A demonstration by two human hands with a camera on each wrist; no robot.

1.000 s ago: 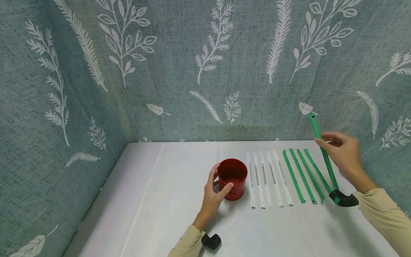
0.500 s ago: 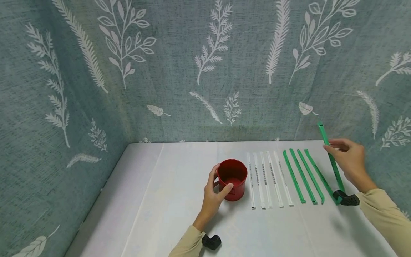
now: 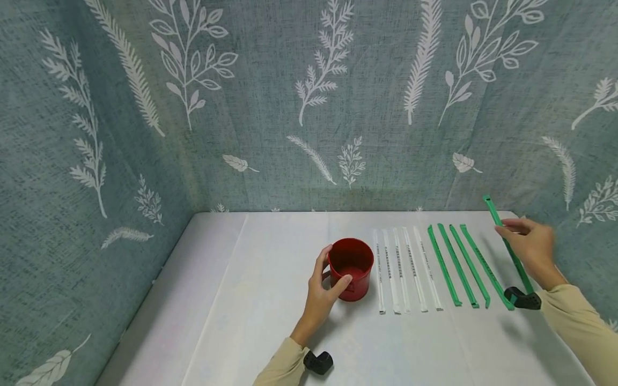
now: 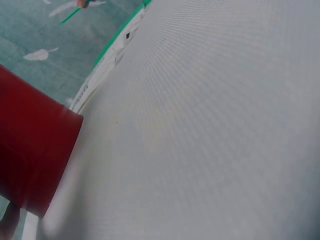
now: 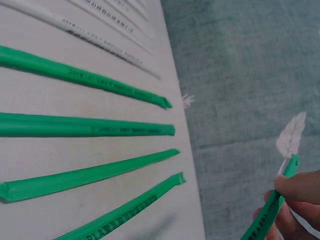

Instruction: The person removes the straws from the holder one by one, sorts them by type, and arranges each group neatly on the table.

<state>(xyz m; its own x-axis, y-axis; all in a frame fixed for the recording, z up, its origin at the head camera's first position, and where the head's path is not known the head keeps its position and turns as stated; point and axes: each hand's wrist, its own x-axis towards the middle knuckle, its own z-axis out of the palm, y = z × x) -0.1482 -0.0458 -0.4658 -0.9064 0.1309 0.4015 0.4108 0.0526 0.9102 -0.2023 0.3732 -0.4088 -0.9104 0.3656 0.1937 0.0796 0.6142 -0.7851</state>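
My left hand (image 3: 319, 300) holds a red cup (image 3: 356, 288) upright on the table, thumb at its front and fingers round its left side. In the left wrist view the cup's lower wall (image 4: 37, 145) fills the left edge. At the far right my right hand (image 3: 531, 247) pinches a green paper-wrapped straw (image 3: 493, 213) between thumb and fingers. Its upper end sticks out past the fingertips, tilted away to the left. Just left of that hand, several green wrapped straws (image 3: 464, 262) lie side by side on the table. The right wrist view shows printing on the held straw (image 5: 263, 220).
Several white wrapped straws (image 3: 411, 268) lie in a row between the cup and the green ones. The white table (image 3: 260, 300) ends at a grey-green curtain (image 3: 270, 107) with white leaf prints, at the back and on the left.
My right hand has moved right and slightly down with the green straw, away from the row of green straws. My left hand and the cup have stayed in place.
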